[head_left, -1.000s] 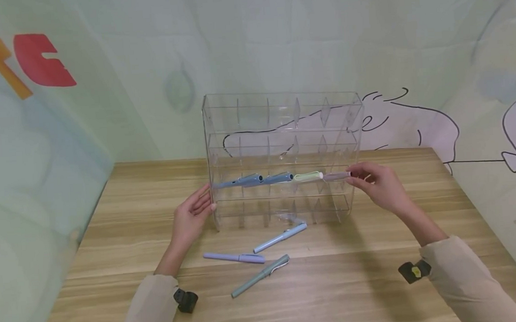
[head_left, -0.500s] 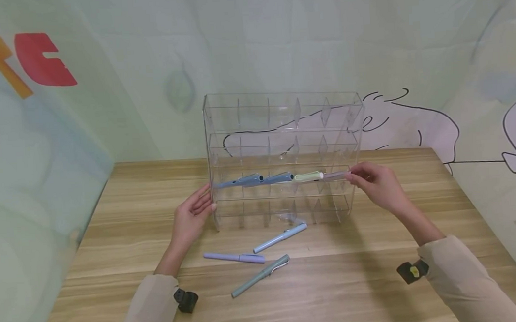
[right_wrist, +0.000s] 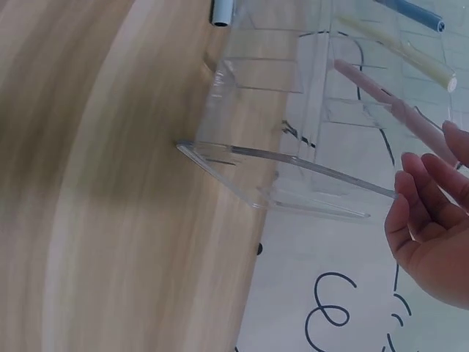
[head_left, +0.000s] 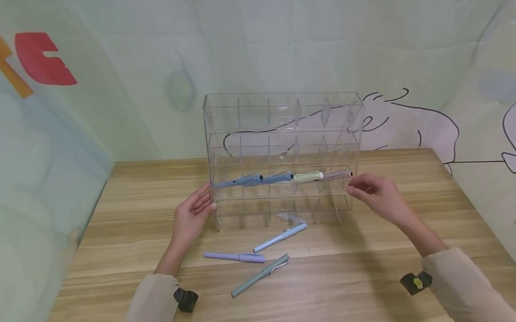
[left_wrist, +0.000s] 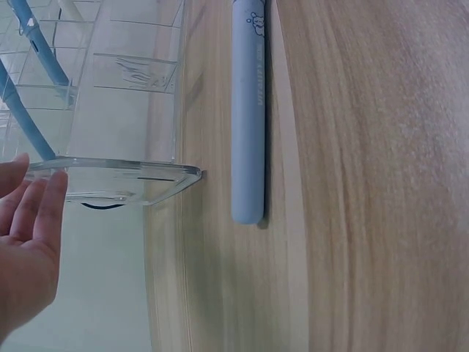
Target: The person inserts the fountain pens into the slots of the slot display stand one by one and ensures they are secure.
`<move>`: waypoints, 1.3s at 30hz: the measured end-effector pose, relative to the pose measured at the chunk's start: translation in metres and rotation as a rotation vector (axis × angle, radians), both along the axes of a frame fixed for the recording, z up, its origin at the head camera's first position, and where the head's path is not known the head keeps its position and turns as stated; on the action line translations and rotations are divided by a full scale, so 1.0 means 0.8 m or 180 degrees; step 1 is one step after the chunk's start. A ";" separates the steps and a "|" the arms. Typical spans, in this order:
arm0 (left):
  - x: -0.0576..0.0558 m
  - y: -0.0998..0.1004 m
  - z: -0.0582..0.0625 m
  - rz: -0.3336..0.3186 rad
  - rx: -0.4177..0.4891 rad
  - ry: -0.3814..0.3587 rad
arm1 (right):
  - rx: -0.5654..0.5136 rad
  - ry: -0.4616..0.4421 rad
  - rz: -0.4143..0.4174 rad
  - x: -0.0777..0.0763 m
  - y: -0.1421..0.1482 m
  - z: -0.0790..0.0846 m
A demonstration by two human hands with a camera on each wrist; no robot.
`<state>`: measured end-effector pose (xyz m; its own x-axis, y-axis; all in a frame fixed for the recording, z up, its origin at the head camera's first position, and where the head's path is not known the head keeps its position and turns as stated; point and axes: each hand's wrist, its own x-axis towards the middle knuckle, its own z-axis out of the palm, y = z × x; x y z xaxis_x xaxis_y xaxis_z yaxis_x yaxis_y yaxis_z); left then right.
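Note:
A clear acrylic pen rack (head_left: 287,196) with divided tiers stands upright on the table. My left hand (head_left: 191,215) holds its left side panel, thumb at the front edge and fingers along the outside. At the right side panel is my right hand (head_left: 375,195), fingers bent and fingertips close to the edge, just below the end of a mauve pen (right_wrist: 396,110). That pen lies in the same tier as a pale green pen (head_left: 308,176) and two blue pens (head_left: 250,180), all end to end in a row.
On the wooden table before the rack lie a light blue pen (head_left: 280,237), a lavender pen (head_left: 234,256) and a grey-green pen (head_left: 260,275). A printed cloth backdrop (head_left: 251,43) hangs behind the table and along its sides.
My right hand has let go of the mauve pen's end and moved slightly down along the rack's right side. The mauve pen now rests in the row. My left hand stays put.

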<state>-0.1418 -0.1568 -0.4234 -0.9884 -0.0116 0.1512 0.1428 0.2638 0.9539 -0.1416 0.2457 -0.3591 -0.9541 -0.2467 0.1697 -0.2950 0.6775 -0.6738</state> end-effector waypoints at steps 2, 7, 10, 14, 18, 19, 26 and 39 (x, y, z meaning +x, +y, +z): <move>0.000 0.000 0.000 -0.0004 0.0009 0.0005 | -0.0013 -0.0057 0.0045 0.003 -0.002 -0.007; 0.001 0.000 0.001 0.0005 -0.0002 0.0019 | -0.0031 -0.0290 0.0226 0.014 -0.016 -0.028; 0.001 0.000 0.001 0.0015 0.0002 0.0018 | -0.0082 -0.0414 0.0465 0.020 -0.028 -0.046; 0.001 0.000 0.001 0.0015 0.0008 0.0034 | -0.0132 -0.0549 0.0821 0.029 -0.049 -0.073; 0.001 0.000 0.001 0.0008 0.0015 0.0045 | -0.0125 -0.0661 0.1094 0.040 -0.071 -0.098; 0.001 0.000 0.001 0.0009 0.0019 0.0041 | -0.0110 -0.0665 0.1144 0.042 -0.076 -0.104; 0.002 0.000 0.002 0.0020 0.0008 0.0025 | -0.0095 -0.0546 0.1401 0.053 -0.108 -0.130; 0.001 0.000 0.002 0.0013 0.0031 -0.0056 | -0.0100 -0.0656 0.1411 0.063 -0.140 -0.144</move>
<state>-0.1410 -0.1566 -0.4218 -0.9909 -0.0170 0.1336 0.1249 0.2550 0.9588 -0.0911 0.1334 -0.4743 -0.7730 -0.6344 0.0021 -0.4086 0.4952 -0.7667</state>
